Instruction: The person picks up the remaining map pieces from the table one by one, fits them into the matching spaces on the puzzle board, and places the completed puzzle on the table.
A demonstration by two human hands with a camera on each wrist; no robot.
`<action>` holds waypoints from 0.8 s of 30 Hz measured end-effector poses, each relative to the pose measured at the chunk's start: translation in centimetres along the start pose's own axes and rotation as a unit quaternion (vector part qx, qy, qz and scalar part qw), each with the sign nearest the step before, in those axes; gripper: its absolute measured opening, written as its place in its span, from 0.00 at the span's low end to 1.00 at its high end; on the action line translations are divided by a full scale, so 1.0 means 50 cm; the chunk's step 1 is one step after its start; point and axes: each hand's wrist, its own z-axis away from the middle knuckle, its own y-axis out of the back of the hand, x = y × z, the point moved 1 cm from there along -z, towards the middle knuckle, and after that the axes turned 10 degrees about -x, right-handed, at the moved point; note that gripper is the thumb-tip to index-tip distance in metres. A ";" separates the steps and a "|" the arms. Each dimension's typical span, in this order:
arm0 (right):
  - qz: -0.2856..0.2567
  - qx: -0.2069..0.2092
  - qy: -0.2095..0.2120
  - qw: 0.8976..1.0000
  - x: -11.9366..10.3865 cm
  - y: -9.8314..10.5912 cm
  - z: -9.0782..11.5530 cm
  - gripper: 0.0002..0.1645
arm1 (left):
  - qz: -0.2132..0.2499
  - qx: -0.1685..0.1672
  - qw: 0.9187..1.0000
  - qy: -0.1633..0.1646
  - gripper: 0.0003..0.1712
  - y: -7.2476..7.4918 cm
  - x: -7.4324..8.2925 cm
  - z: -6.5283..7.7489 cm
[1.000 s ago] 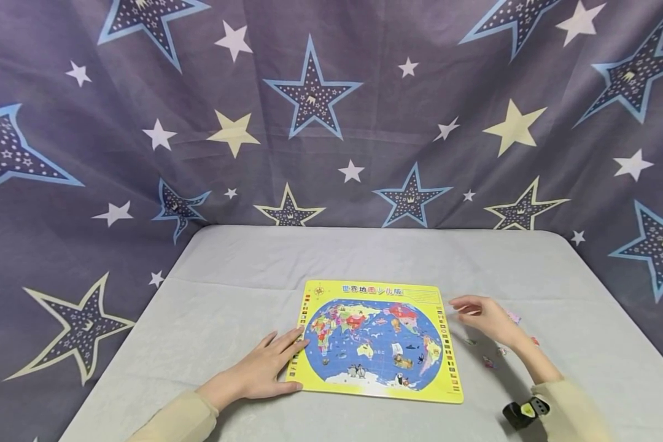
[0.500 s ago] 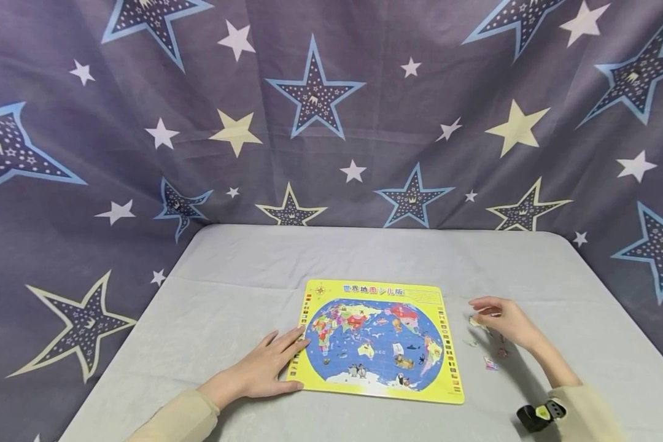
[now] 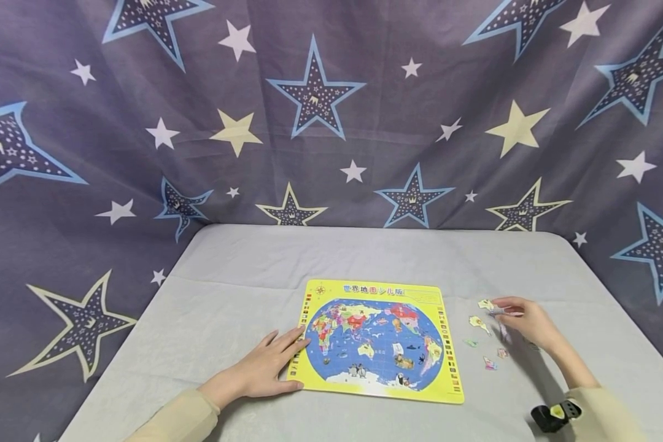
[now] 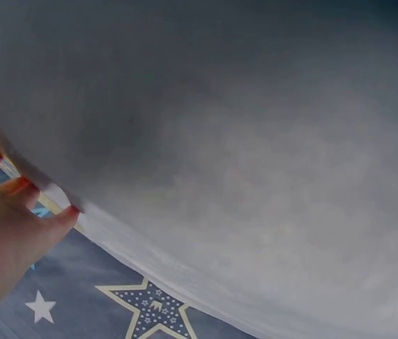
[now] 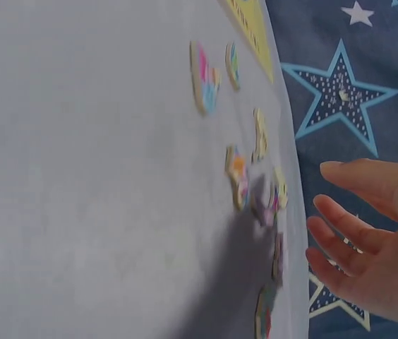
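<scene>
A yellow-bordered world map puzzle board (image 3: 364, 393) lies on the table. My left hand (image 3: 259, 368) rests on its left edge with straight fingers; the left wrist view shows part of that hand (image 4: 15, 226) at the table's edge. Past the board's right side, my right hand (image 3: 527, 319) hovers over loose puzzle pieces. Its fingers are spread and hold nothing in the right wrist view. A pale yellow piece (image 3: 485, 304) lies right at the fingertips, with another yellow piece (image 3: 479, 323) just in front of it. A lilac piece (image 3: 504, 332) is partly hidden under the hand.
Nearer me on the grey tabletop (image 3: 243, 258) lie a green piece (image 3: 471, 343), a small red piece (image 3: 502, 353) and a pink-blue piece (image 3: 490, 363). A star-patterned curtain (image 3: 331, 153) hangs behind the table. A black camera (image 3: 552, 416) is strapped at the right wrist.
My right hand has moved to the right, away from the board. The yellow pieces it covered now show on the table. My left hand has stayed on the board's edge.
</scene>
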 end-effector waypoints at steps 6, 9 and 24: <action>0.021 0.005 -0.002 1.000 0.016 0.007 0.012 0.16 | -0.001 -0.007 1.000 0.001 0.46 -0.002 0.000 0.002; 0.034 0.009 -0.002 0.999 0.025 0.009 0.014 0.16 | 0.000 -0.006 1.000 0.001 0.46 -0.003 -0.001 0.002; 0.010 0.009 -0.045 0.999 0.062 0.015 0.021 0.18 | -0.003 -0.006 1.000 0.003 0.46 0.000 -0.001 -0.002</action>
